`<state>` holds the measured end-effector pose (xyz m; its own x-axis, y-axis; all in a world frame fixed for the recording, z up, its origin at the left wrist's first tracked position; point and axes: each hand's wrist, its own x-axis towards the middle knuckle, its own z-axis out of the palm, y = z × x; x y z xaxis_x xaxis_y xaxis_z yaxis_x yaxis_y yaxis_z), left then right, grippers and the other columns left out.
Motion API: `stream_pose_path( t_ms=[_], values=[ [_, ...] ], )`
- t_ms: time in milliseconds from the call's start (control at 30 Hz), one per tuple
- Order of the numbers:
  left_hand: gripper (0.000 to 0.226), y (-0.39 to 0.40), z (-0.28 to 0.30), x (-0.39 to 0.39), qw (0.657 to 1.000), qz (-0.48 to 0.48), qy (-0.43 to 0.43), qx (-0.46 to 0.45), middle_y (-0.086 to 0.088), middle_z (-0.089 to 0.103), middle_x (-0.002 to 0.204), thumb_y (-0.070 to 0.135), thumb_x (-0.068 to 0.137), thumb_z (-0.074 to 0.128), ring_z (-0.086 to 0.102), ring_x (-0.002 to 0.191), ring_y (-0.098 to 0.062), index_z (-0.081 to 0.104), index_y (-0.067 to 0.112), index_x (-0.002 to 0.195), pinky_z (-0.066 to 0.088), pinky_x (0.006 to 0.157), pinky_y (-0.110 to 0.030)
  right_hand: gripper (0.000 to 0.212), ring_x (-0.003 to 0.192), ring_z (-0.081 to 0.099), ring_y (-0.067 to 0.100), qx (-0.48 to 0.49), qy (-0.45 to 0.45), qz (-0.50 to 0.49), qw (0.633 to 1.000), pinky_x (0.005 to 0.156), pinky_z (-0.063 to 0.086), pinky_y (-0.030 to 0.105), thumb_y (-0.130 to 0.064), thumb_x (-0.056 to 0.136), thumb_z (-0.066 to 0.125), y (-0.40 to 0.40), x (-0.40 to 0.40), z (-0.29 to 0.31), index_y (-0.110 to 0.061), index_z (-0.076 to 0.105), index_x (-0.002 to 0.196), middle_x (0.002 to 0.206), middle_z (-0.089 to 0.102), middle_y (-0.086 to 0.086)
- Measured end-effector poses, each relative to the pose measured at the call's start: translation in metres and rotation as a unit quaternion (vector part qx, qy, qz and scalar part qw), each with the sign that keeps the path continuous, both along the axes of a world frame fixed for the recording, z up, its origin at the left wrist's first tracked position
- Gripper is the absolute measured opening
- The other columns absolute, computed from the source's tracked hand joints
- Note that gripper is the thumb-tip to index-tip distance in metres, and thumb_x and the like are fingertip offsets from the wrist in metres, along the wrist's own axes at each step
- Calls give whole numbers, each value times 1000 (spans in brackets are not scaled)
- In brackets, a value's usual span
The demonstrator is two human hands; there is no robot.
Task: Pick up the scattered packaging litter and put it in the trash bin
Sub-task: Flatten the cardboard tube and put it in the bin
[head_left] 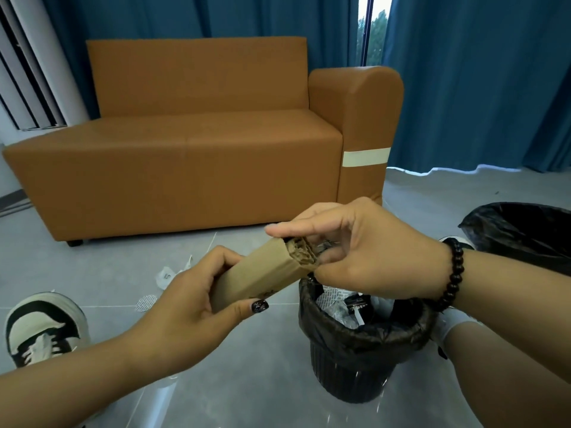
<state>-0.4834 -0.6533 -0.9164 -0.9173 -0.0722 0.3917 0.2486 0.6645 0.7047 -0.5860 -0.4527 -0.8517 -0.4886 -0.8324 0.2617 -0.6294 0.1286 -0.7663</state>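
Both hands point(185, 291) hold cardboard point(262, 273) over grey floor point(247, 381)

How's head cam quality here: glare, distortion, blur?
Head view: wide-angle bending bows the sofa and curtains; window gap is blown out; glossy floor shows soft reflections and streaks beside the trash bin; right hand fingers slightly smeared; cardboard piece fairly sharp.
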Motion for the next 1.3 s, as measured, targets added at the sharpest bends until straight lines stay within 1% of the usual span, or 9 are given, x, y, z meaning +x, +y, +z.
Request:
stream_pose_path(
  t_ms=[167,267,433,600,700,867,967,1067,1300],
  values=[
    [32,6,-11,-9,997,43,27,57,15,66,84,40,64,78,62,71,-8,54,39,85,47,56,-19,56,97,65,5,-51,-60,-22,997,84,54,22,3,76,72,0,-5,-6,-22,60,125,113,67,-3],
    [33,20,-9,-24,993,60,54,86,14,65,84,39,68,80,60,68,-3,52,35,84,45,55,-13,53,86,65,11,-101,-88,-58,989,75,59,34,1,79,70,-4,-7,-10,-25,59,125,110,67,-1],
    [31,44,-3,-66,993,13,8,114,9,64,89,44,77,73,62,80,-15,51,37,98,54,71,-42,43,87,69,30,-128,-37,-174,976,73,59,46,-6,80,70,11,-32,-5,-23,64,120,106,70,1],
    [42,61,-32,-86,999,0,-3,36,19,50,125,22,87,65,44,118,11,43,34,121,38,102,-17,44,100,62,5,-7,107,-282,953,90,52,26,-16,79,71,45,-63,-18,-31,63,120,113,67,-11],
    [39,66,-49,-89,997,-64,23,-42,17,50,123,12,89,57,43,119,9,47,34,120,31,97,-3,42,98,60,4,85,114,-315,938,90,49,21,-19,81,70,65,-72,-34,-31,62,121,114,66,-11],
    [22,75,-75,-96,967,-176,7,-184,23,50,116,24,89,44,43,117,5,56,36,103,39,92,-15,32,83,60,2,161,63,-309,935,88,51,24,-17,80,71,85,-81,-64,-28,69,110,101,69,-9],
    [25,81,-89,-101,949,-201,6,-244,19,50,116,28,89,38,41,114,4,58,34,104,39,91,-21,41,98,63,11,170,40,-317,932,94,50,31,-18,78,73,90,-91,-76,-28,65,117,116,66,-5],
    [31,88,-96,-106,940,-208,-1,-271,15,54,114,35,90,36,47,110,-6,58,31,112,39,92,-27,46,105,62,14,218,78,-313,921,92,51,28,-20,81,68,91,-99,-87,-32,59,125,123,63,-4],
    [25,91,-102,-110,924,-217,33,-312,19,62,92,41,87,49,54,87,-2,61,36,109,30,76,-12,50,118,50,20,319,166,-252,898,96,47,32,-23,85,64,74,-110,-118,-29,51,133,125,55,-1]
  ],
)
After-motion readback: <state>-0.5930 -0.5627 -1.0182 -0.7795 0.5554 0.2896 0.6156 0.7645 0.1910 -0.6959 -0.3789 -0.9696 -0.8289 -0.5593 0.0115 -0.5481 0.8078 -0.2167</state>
